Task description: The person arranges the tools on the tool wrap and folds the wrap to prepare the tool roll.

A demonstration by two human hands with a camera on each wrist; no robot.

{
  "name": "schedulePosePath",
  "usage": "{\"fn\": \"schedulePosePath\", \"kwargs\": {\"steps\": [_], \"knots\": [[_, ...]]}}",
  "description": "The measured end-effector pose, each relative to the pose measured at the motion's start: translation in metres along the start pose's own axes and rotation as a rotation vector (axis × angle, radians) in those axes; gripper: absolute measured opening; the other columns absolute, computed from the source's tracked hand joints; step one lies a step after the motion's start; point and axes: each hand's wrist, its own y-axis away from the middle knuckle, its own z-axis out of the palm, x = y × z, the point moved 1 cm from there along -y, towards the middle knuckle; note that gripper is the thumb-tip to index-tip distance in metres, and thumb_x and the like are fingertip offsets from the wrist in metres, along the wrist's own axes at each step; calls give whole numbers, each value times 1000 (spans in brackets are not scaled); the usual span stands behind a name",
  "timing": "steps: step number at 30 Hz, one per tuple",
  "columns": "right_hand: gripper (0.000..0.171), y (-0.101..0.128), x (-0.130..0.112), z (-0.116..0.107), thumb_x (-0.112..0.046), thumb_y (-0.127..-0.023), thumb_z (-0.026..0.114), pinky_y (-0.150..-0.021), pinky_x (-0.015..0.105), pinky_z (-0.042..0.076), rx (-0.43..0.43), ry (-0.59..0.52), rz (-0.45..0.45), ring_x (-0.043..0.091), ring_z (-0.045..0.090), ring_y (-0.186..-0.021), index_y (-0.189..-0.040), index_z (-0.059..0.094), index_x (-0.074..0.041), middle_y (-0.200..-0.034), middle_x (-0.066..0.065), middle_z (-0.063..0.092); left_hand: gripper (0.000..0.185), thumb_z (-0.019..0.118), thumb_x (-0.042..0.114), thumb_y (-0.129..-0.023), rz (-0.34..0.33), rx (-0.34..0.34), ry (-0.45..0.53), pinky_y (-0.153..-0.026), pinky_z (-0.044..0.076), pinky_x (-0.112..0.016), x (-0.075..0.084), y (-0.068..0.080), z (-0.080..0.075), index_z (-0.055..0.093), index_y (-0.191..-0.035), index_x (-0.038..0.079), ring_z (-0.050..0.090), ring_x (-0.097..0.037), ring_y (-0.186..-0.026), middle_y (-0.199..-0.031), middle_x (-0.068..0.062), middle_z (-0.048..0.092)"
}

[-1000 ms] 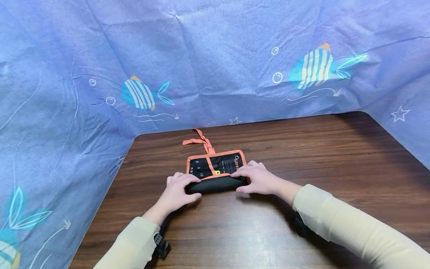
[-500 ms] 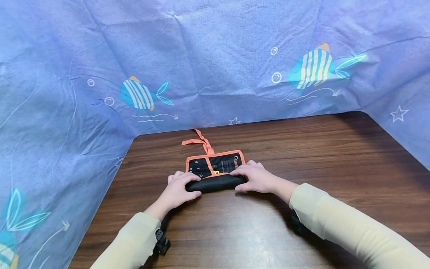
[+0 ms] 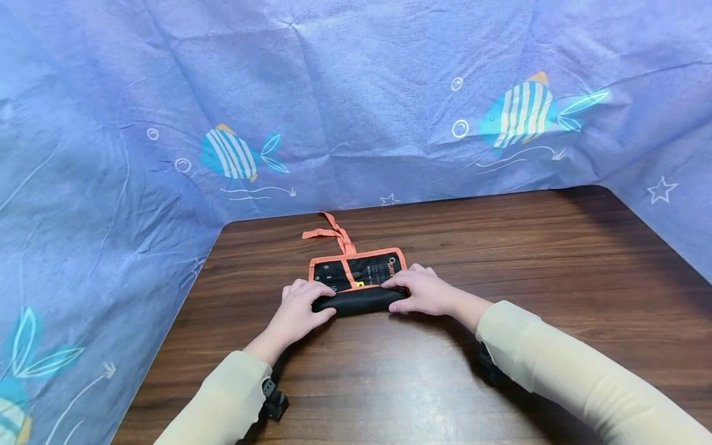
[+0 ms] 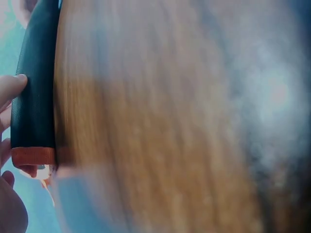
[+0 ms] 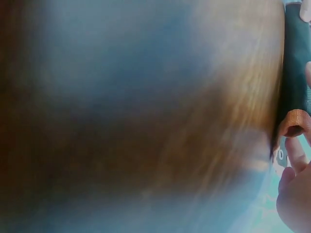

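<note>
A black tool pouch (image 3: 358, 300) with orange trim lies partly rolled on the brown wooden table (image 3: 500, 259). Its flat part shows printed size numbers, and an orange tie strap (image 3: 329, 233) trails away behind it. My left hand (image 3: 300, 309) grips the left end of the roll, fingers curled over the top and thumb in front. My right hand (image 3: 425, 292) grips the right end in the same way. In the left wrist view the black roll (image 4: 33, 102) with its orange end stands beside my fingertips (image 4: 10, 87). The right wrist view is blurred, with the roll (image 5: 294, 73) at its right edge.
A blue cloth (image 3: 356, 93) printed with striped fish, bubbles and stars hangs behind the table and drapes along its left and right sides. Bare wood stretches to the right of the pouch and in front of it.
Both hands have rolled the pouch further away from me. The flat part with the size numbers has grown shorter.
</note>
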Motion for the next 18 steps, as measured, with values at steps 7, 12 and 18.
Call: {"fn": "schedulePosePath", "kwargs": {"steps": [7, 12, 18], "knots": [[51, 0, -2, -2, -47, -83, 67, -82, 41, 31, 3, -12, -11, 18, 45, -99, -126, 61, -21, -125, -1, 58, 25, 72, 31, -82, 0, -3, -32, -81, 30, -39, 1, 1, -3, 70, -106, 22, 49, -16, -99, -105, 6, 66], [48, -2, -7, -2, -41, -83, 68, -84, 43, 31, 54, 2, -61, 20, 45, -106, -126, 61, -20, -124, -1, 59, 25, 71, 30, -83, 3, -9, -27, -82, 30, -40, 1, 0, -4, 70, -106, 21, 49, -16, -99, -105, 5, 66], [41, -4, -9, -1, -33, -85, 69, -84, 45, 32, 66, 5, -86, 22, 47, -106, -123, 62, -20, -121, -1, 60, 28, 72, 31, -83, -5, -35, -2, -84, 31, -41, -1, -1, -1, 69, -109, 22, 48, -17, -102, -109, 5, 65]]}}
